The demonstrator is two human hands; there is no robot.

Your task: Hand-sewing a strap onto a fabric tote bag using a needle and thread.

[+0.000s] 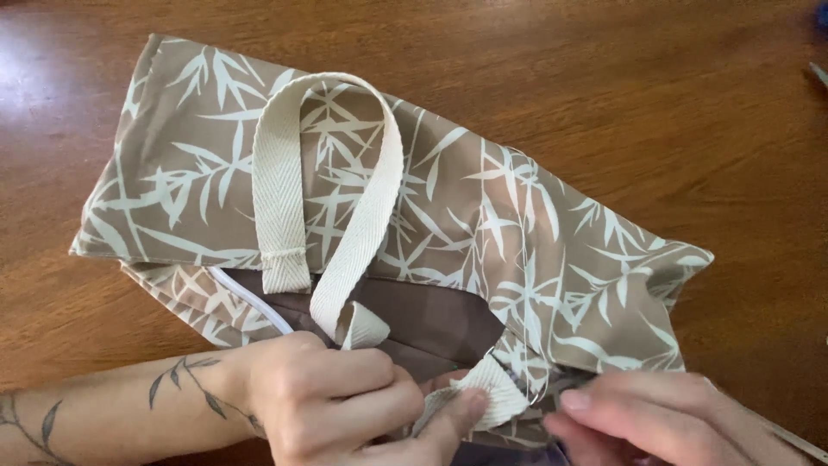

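Cotton strap end (496, 393) pinched at bag (483, 216) edge.

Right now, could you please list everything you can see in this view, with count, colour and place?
Fabric tote bag with leaf print: one, tan and cream, lying flat across the table's middle.
Woven webbing handle: one full loop, cream, on top of the bag; a second strap end at the near edge.
Brown lining: one, inside the bag's opening.
Wooden table: one, reddish-brown, beneath everything.
Left hand: pinching the strap end.
Right hand: touching the bag's near edge.
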